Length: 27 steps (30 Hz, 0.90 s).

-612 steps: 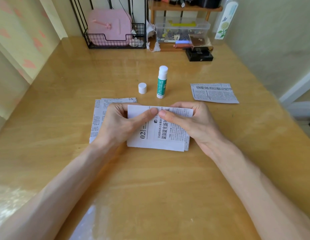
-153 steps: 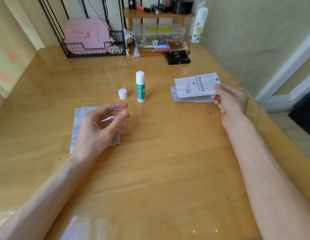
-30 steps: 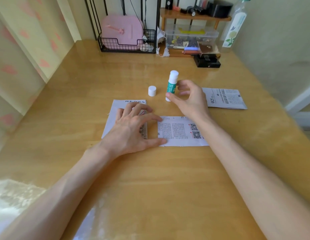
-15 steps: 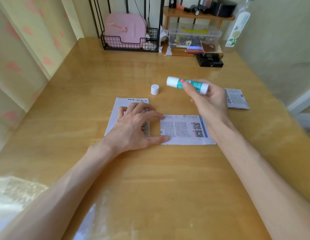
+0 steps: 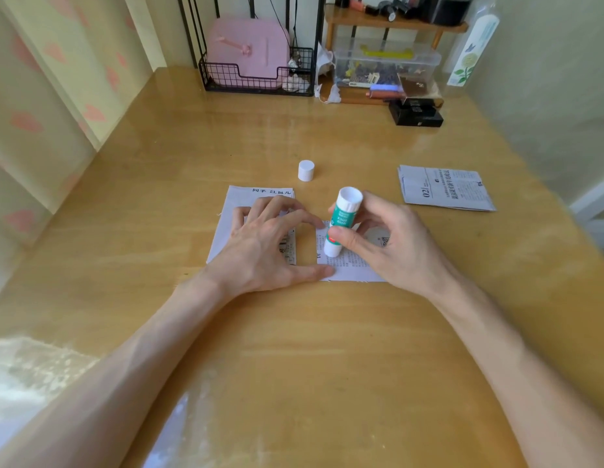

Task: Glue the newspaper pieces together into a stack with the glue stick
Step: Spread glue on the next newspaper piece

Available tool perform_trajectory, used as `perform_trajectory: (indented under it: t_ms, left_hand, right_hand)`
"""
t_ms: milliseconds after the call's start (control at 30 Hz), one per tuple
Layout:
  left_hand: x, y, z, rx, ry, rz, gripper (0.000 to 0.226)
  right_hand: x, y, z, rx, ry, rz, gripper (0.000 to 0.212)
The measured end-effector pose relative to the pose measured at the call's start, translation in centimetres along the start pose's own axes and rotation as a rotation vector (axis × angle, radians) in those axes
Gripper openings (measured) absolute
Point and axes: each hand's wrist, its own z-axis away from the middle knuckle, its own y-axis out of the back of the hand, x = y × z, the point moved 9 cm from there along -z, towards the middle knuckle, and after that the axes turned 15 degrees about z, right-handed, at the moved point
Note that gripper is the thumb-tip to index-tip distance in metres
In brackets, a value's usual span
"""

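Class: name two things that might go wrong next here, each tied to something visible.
The left hand pins only the left edge of the newspaper piece, so the glue stick in the right hand may drag or crease it. Strokes past its edge could smear the table.

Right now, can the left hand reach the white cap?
Probably yes. The cap stands on the table just beyond the paper pile under the left hand, with nothing between. That hand's thumb also pins the sheet where the right hand holds the glue stick, so reaching would free it.
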Motion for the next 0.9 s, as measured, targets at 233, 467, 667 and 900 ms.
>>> perform_trajectory:
  t_ms: [233, 467, 667, 900]
  left_hand:
    - [0.0, -0.1, -0.1, -0.021, 0.012, -0.021, 0.082]
    - [-0.1, -0.2, -0.1, -0.043, 0.035, -0.026, 0.089]
    - [0.0, -0.1, 0.0, -0.031, 0.027, -0.022, 0.090]
    - [0.0, -0.1, 0.0, -0.038, 0.029, -0.023, 0.092]
  right_hand:
    - [-0.8, -1.0, 0.1, -0.022, 0.044, 0.045, 0.021]
    - [-0.7, -1.2, 0.1, -0.043, 0.046, 0.137, 0.021]
    - [-0.6, -1.8, 0.3, -0.038, 0.051, 0.208, 0.012]
    - [-0.7, -2.1, 0.1, -0.004, 0.021, 0.229, 0.018]
